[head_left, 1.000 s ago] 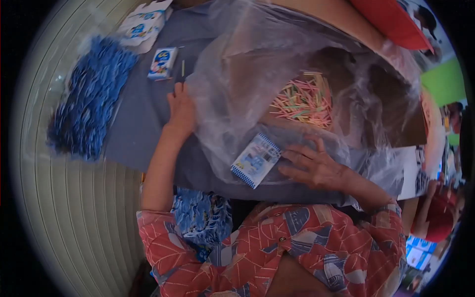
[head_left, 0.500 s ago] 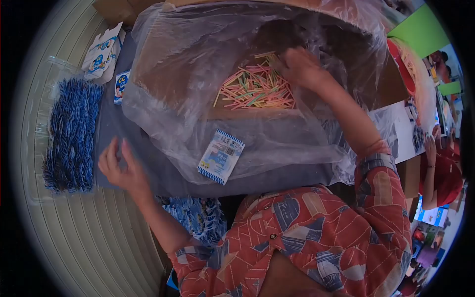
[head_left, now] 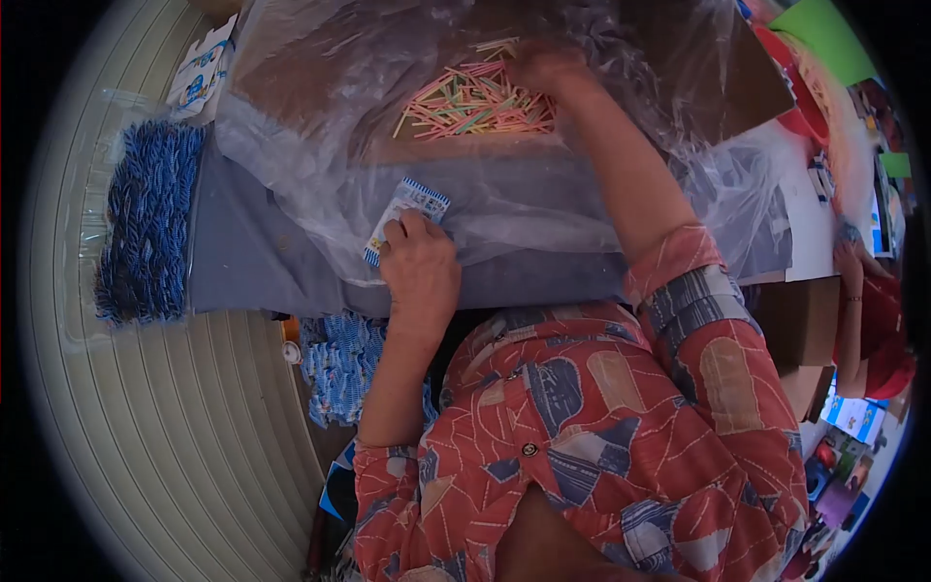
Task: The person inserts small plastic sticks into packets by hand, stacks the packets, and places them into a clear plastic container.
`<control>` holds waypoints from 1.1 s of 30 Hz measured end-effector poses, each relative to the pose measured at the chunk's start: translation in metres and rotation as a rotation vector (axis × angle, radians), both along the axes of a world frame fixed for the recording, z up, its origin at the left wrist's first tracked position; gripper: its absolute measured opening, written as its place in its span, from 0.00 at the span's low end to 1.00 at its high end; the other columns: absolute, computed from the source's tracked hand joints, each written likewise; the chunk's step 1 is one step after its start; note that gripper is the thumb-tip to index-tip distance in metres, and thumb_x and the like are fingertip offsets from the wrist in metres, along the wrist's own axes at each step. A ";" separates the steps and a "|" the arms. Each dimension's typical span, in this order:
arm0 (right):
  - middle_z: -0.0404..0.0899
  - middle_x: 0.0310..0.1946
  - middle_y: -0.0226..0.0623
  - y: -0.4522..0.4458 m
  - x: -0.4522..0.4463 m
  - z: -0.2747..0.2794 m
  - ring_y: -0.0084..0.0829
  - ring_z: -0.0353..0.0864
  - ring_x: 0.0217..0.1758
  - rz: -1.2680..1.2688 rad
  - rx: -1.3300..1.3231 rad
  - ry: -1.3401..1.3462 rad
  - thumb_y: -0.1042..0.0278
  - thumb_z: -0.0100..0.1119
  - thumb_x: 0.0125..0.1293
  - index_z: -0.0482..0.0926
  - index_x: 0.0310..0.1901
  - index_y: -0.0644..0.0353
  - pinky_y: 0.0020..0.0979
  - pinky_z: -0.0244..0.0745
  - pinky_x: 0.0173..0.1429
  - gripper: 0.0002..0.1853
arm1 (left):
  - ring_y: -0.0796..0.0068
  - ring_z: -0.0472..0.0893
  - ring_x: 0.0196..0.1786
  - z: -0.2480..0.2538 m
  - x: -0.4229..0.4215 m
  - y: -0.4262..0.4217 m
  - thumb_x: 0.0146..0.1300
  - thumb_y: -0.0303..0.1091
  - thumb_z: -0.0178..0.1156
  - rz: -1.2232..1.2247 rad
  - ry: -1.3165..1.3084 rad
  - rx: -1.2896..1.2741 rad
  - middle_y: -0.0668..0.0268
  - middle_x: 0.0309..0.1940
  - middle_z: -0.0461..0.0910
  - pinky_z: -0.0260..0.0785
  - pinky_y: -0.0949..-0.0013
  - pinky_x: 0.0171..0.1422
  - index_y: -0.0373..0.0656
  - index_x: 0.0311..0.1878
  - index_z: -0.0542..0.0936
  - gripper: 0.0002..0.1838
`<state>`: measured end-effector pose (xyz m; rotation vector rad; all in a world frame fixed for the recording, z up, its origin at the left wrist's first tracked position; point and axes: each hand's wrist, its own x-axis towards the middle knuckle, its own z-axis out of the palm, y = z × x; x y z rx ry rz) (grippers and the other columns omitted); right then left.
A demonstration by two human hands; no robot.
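Observation:
A blue-and-white packet (head_left: 411, 203) lies on the clear plastic sheet near the front edge of the grey cloth. My left hand (head_left: 422, 257) rests on its lower part with the fingers curled; whether they grip it is unclear. Farther back, in a plastic-lined cardboard box, lies a pile of thin pink, yellow and green sticks (head_left: 475, 100). At the pile's right edge is my right hand (head_left: 545, 70), reaching down, its fingertips hidden in shadow.
A clear tray (head_left: 85, 233) of blue packets (head_left: 150, 223) stands at the left, a white printed carton (head_left: 204, 73) behind it. More blue packets (head_left: 339, 364) sit below the table's edge. A co-worker in red (head_left: 878, 330) is at the right.
My left hand has moved right, from over the cloth onto the packet. My right hand stays by the sticks, having reached into the box from beside the packet. The view has shifted.

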<state>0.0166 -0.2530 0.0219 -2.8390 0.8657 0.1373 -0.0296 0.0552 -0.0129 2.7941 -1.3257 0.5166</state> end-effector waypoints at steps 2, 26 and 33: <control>0.79 0.61 0.39 0.016 0.007 0.001 0.40 0.78 0.65 -0.170 0.033 0.040 0.51 0.55 0.64 0.82 0.57 0.52 0.46 0.70 0.67 0.23 | 0.58 0.77 0.41 -0.005 -0.001 0.002 0.56 0.27 0.60 0.008 0.046 -0.060 0.58 0.38 0.75 0.75 0.58 0.42 0.33 0.37 0.82 0.08; 0.85 0.41 0.35 -0.007 -0.009 -0.053 0.28 0.81 0.48 0.087 0.428 -0.542 0.51 0.57 0.73 0.82 0.55 0.57 0.31 0.74 0.57 0.20 | 0.56 0.77 0.40 -0.006 0.015 0.017 0.51 0.27 0.64 -0.082 0.056 -0.439 0.61 0.38 0.76 0.72 0.57 0.42 0.39 0.41 0.83 0.11; 0.84 0.49 0.35 -0.005 -0.030 -0.012 0.32 0.79 0.58 0.333 0.857 -0.891 0.49 0.52 0.75 0.82 0.57 0.59 0.32 0.70 0.66 0.23 | 0.55 0.77 0.40 0.003 0.023 0.018 0.51 0.25 0.65 -0.054 0.333 -0.591 0.61 0.35 0.78 0.71 0.57 0.45 0.38 0.36 0.84 0.08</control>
